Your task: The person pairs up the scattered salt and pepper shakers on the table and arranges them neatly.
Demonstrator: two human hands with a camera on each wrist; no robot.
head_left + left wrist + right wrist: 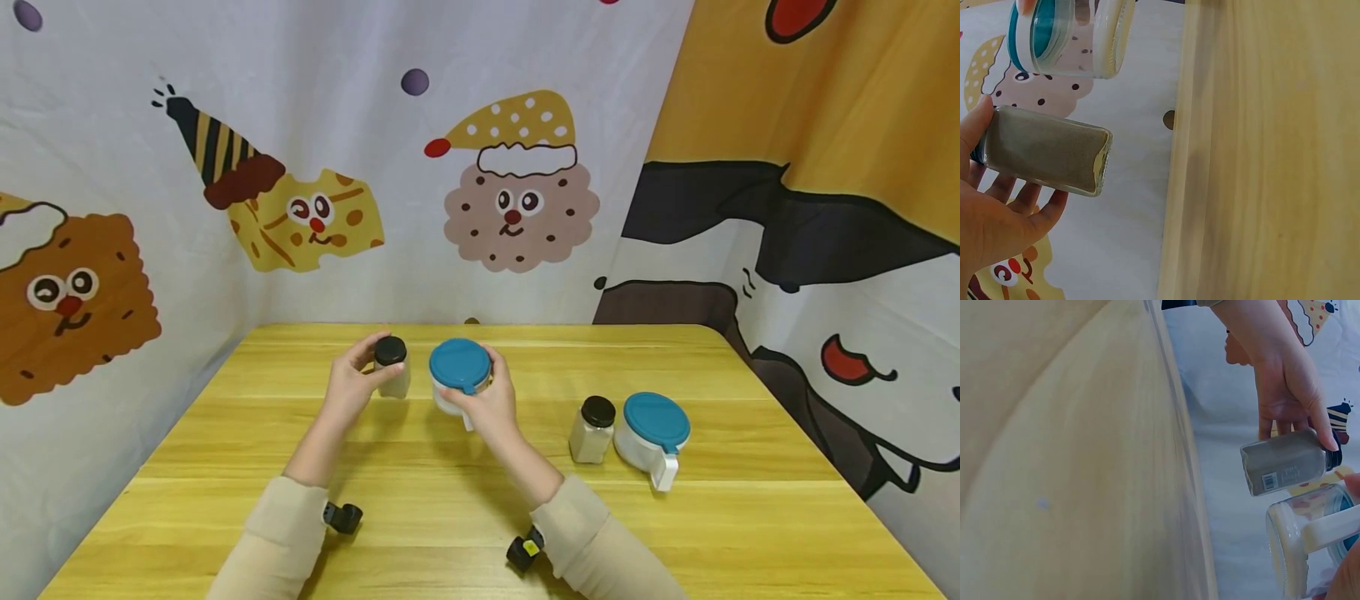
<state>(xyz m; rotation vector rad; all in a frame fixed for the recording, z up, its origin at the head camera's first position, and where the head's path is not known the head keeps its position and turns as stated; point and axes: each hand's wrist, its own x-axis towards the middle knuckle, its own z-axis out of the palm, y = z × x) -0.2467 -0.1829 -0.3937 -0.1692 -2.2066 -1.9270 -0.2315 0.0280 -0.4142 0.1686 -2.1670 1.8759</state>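
Note:
My left hand grips a small glass spice jar with a black lid, thumb and fingers near its top. Pale powder fills the jar, and a barcode label shows on it in the right wrist view. Beside it, my right hand holds a clear round seasoning jar by its blue lid and side; it has a white handle. In the left wrist view this seasoning jar and the spice jar hang apart, both lifted off the table.
On the wooden table, to the right, stand a second black-lidded spice jar and a second blue-lidded seasoning jar with a white handle, side by side. A cartoon-printed curtain hangs behind the table's far edge.

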